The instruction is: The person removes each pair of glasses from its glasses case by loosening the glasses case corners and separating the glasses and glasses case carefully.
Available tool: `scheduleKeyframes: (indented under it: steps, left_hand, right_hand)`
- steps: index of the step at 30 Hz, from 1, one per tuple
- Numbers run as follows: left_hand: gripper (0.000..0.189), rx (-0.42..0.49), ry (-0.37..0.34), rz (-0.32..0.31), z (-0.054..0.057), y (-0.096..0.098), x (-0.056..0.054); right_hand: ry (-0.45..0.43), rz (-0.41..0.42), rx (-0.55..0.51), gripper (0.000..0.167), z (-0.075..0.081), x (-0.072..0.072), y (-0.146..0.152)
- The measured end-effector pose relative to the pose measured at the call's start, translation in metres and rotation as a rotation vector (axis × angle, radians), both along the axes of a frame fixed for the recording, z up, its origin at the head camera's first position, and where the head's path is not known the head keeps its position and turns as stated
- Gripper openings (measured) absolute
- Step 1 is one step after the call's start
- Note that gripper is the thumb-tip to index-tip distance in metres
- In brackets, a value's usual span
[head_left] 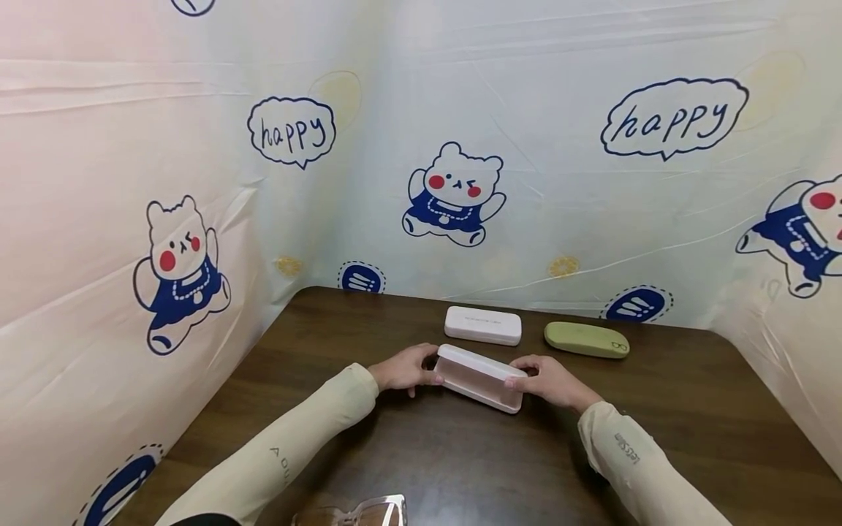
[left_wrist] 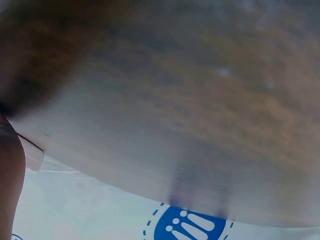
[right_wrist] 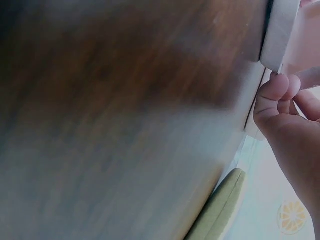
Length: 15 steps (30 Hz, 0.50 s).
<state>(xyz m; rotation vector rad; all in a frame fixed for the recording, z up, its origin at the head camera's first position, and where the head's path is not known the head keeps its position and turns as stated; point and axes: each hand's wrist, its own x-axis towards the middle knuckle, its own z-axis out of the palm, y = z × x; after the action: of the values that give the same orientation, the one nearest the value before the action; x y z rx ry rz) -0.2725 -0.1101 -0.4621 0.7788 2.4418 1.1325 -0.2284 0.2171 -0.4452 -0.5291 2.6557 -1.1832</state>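
Note:
A white glasses case (head_left: 479, 359) with a pinkish lining stands with its lid raised and its opening facing me, around the middle of the table. My left hand (head_left: 409, 367) grips its left end, thumb at the near side and fingers behind. At the other end, my right hand (head_left: 554, 381) pinches the lid corner. The right wrist view shows that hand (right_wrist: 287, 107) with curled fingers at the end of the pale case (right_wrist: 279, 35). In the left wrist view only part of the left hand (left_wrist: 10, 185) appears at the edge.
Behind the held case lies a shut white glasses case (head_left: 483, 326), with a green glasses case (head_left: 587, 340) to its right. Clear-framed glasses (head_left: 368, 511) lie at the near edge. Printed cloth (head_left: 526, 197) surrounds the dark wooden table (head_left: 460, 460).

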Motion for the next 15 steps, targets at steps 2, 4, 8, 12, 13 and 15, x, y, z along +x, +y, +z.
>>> scheduleKeyframes:
  steps: [2, 4, 8, 12, 13, 15]
  left_hand:
    - [0.053, 0.021, -0.028, 0.003, -0.0003, -0.0002, -0.0007]
    - [0.053, 0.037, -0.057, 0.007, -0.0005, -0.0002, -0.0012]
    - [0.056, 0.053, -0.102, 0.018, 0.0009, 0.0003, -0.0013]
    - [0.053, 0.05, -0.107, 0.012, 0.0021, 0.001, -0.0015]
    - [0.052, 0.048, -0.106, 0.011, 0.0021, 0.0011, -0.0016]
    - [0.05, 0.039, -0.108, 0.008, 0.0026, 0.001, -0.0013]
  right_hand:
    - [0.002, 0.005, 0.0, 0.05, 0.0003, -0.0002, 0.0002]
    - [0.001, 0.013, -0.003, 0.05, 0.0004, -0.0002, 0.0002]
    - [0.006, 0.019, 0.001, 0.05, 0.0005, -0.0003, 0.0003]
    - [0.005, 0.012, 0.01, 0.049, 0.0001, -0.001, 0.001]
    - [0.003, 0.012, 0.013, 0.049, -0.0001, -0.0014, 0.0011]
    - [-0.006, 0.012, 0.016, 0.05, -0.0007, -0.0022, 0.0017]
